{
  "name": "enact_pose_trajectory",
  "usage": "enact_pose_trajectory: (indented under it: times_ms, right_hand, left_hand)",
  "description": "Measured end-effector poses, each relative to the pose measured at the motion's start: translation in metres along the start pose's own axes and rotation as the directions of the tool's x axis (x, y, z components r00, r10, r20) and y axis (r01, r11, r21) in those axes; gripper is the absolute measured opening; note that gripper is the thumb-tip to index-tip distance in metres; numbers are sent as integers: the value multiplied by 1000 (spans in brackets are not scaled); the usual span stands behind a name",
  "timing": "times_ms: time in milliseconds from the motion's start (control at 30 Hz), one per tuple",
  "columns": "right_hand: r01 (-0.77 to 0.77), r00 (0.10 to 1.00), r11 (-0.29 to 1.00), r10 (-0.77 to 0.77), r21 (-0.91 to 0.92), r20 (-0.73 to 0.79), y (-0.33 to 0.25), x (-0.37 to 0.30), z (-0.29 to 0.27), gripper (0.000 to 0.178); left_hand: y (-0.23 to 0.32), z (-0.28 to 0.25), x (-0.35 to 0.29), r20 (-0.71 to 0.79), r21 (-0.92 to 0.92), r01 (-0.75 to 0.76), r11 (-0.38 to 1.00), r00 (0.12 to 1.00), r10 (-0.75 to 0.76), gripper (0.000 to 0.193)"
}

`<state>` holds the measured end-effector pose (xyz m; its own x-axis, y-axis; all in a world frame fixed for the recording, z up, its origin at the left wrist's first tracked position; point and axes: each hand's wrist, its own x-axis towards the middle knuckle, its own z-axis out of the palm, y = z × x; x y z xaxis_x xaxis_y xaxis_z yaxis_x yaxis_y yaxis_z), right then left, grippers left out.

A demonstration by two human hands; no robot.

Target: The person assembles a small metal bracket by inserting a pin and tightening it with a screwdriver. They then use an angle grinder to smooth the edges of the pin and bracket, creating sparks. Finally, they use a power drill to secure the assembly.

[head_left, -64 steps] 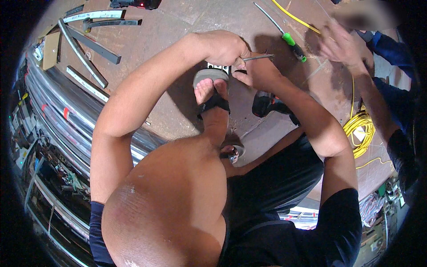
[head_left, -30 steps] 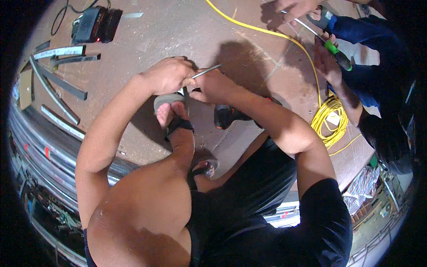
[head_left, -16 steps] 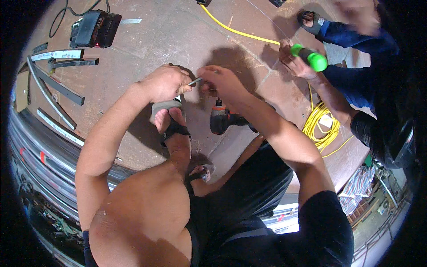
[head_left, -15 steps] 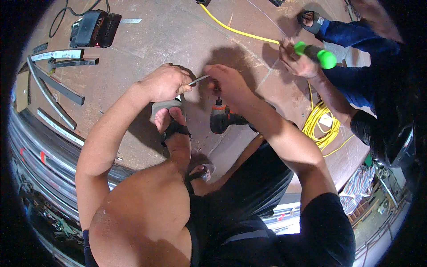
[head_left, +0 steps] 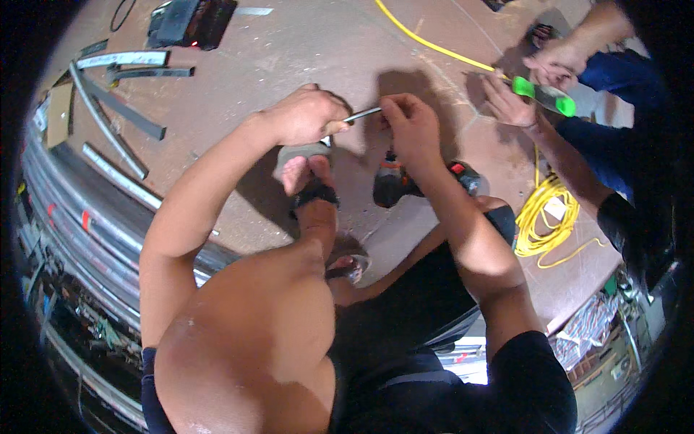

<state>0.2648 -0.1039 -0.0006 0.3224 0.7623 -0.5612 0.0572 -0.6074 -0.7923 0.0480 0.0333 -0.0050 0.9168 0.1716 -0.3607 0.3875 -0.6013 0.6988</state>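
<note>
The work surface is a reddish-brown floor (head_left: 296,54), scattered with pale debris. At frame centre, the left hand (head_left: 307,116) is clamped around one end of a thin metal rod (head_left: 363,114), which projects to the right. The fingertips of the right hand (head_left: 412,126) meet the rod's far end; whether they pinch or merely touch cannot be determined.

Caution: a one-sided grip could let the rod pivot or slip, and the sandalled foot (head_left: 307,168) sits just below the left hand in the frame. The power drill (head_left: 390,186), nose toward the right hand, could obstruct a downward stroke.

Room for movement extends toward upper centre, bounded by the yellow cable (head_left: 434,47). Metal strips (head_left: 119,108) limit the left; a co-worker's hand (head_left: 510,105) beside a green-and-black screwdriver (head_left: 546,97) limits the right.
</note>
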Motion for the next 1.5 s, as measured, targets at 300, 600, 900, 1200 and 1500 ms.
enact_pose_trajectory:
  times_ms: [300,600,900,1200,1500]
  right_hand:
    - [-46,997,994,40,97,65,5,10,-8,24]
    - [-18,995,998,12,58,102,2,12,-11,24]
    - [1,997,999,-3,32,83,3,14,-10,21]
    - [80,992,997,-79,-7,101,1,16,-12,22]
    - [115,984,993,-117,22,133,-17,7,-10,21]
  left_hand:
    - [-39,17,-53,-487,-614,96,783,734,-473,29]
    - [-13,61,-97,-346,-607,254,753,769,-538,27]
    - [-12,65,-91,-359,-642,243,728,743,-565,21]
    - [-17,74,-90,-313,-737,212,642,735,-602,19]
    - [-9,51,-86,-481,-504,226,834,729,-488,15]
